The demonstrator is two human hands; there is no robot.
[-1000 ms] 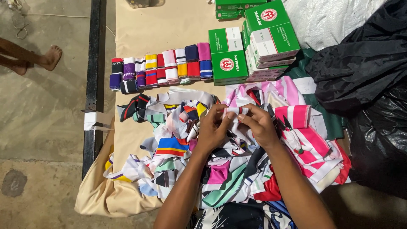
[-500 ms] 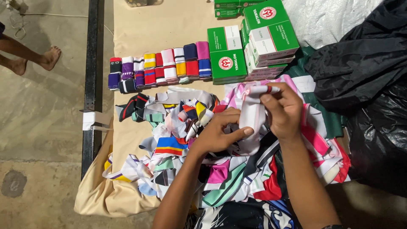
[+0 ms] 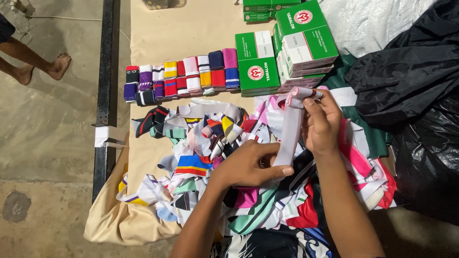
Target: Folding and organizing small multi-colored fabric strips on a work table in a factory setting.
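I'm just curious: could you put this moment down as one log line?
left hand: grips pale strip's lower end | right hand: pinches pale strip top | below: loose striped bands pile | behind: folded bands row, green boxes

A pale lilac-white fabric band [image 3: 290, 131], pink-trimmed at its far end, is stretched taut and nearly upright, slanting rightward, above the heap of colourful bands [image 3: 210, 138].

A loose pile of fabric strips [image 3: 210, 143] is spread on a cloth sheet [image 3: 191, 28], with a row of folded strips [image 3: 181, 76] laid behind it. Stacked boxes [image 3: 287, 48] are set right of that row, and plastic bags [image 3: 411, 81] are heaped further right. A metal rail [image 3: 106, 71] is laid along the sheet's left edge.
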